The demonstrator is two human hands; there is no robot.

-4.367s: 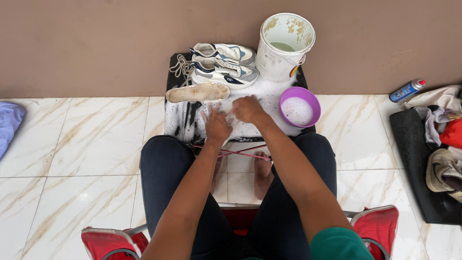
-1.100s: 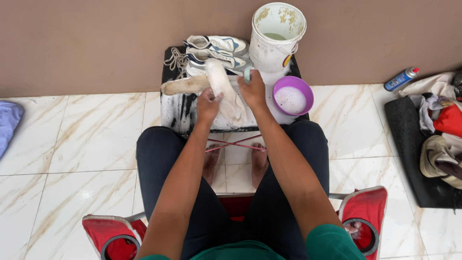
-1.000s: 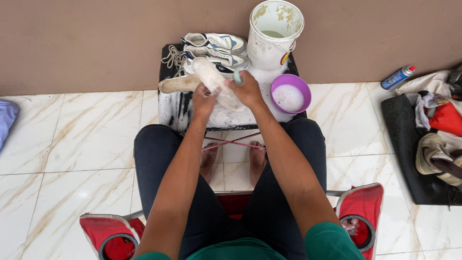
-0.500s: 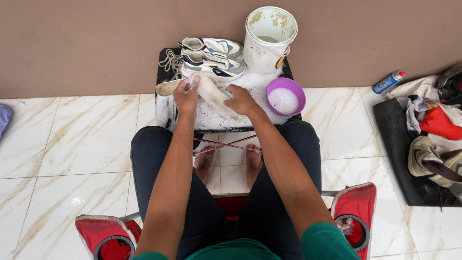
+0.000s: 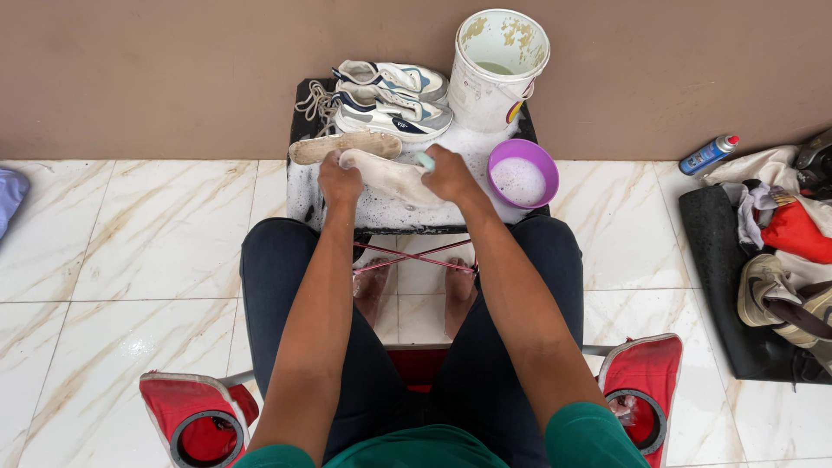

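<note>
The left hand [image 5: 340,180] is clamping one end of a soapy insole [image 5: 388,176], pinning it flat on the foamy stool [image 5: 299,186] so it cannot slide. The right hand [image 5: 449,172] is closing around a small brush [image 5: 425,160] and pressing it on the insole's other end, with the purple bowl [image 5: 522,172] and bucket [image 5: 496,59] sitting within reach.

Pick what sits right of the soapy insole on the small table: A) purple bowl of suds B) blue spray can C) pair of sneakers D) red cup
A: the purple bowl with white foam stands just right of the right hand, which with the left hand holds the insole on the table.
</note>
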